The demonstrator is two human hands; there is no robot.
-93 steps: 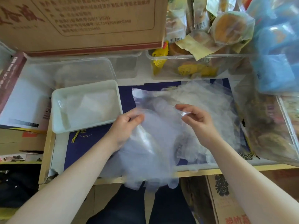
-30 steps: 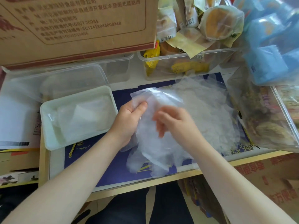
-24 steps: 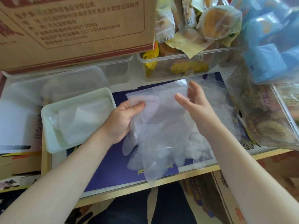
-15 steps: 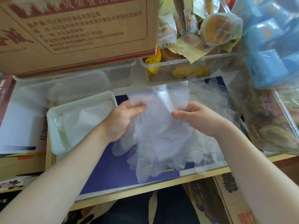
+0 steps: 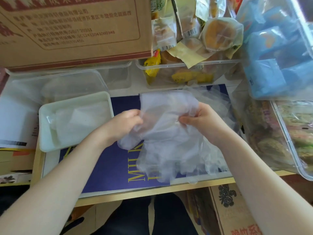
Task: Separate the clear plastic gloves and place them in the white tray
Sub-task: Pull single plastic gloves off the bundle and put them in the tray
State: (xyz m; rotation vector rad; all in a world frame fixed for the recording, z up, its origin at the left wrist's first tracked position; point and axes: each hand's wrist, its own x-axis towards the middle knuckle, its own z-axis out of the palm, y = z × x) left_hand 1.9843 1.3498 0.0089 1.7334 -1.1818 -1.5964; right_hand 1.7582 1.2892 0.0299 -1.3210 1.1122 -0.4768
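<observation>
A bunch of clear plastic gloves (image 5: 167, 141) hangs between both hands above a dark blue mat (image 5: 108, 167), their fingers drooping toward the table's front edge. My left hand (image 5: 126, 123) grips the bunch at its left cuff edge with curled fingers. My right hand (image 5: 201, 120) pinches the cuff on the right side. More clear gloves (image 5: 215, 99) lie on the mat behind my right hand. The white tray (image 5: 42, 133) sits to the left and holds a few flat clear gloves (image 5: 79, 121).
A cardboard box (image 5: 72, 28) looms at the back left over clear plastic containers (image 5: 71, 82). A clear bin of wrapped snacks (image 5: 184, 72) stands at the back. Blue packets (image 5: 277, 53) and another snack-filled bin (image 5: 291, 138) crowd the right side.
Both hands have closed on the cuff end of the bunch and drawn nearer together; the gloves are more crumpled at the top and hang lower over the mat.
</observation>
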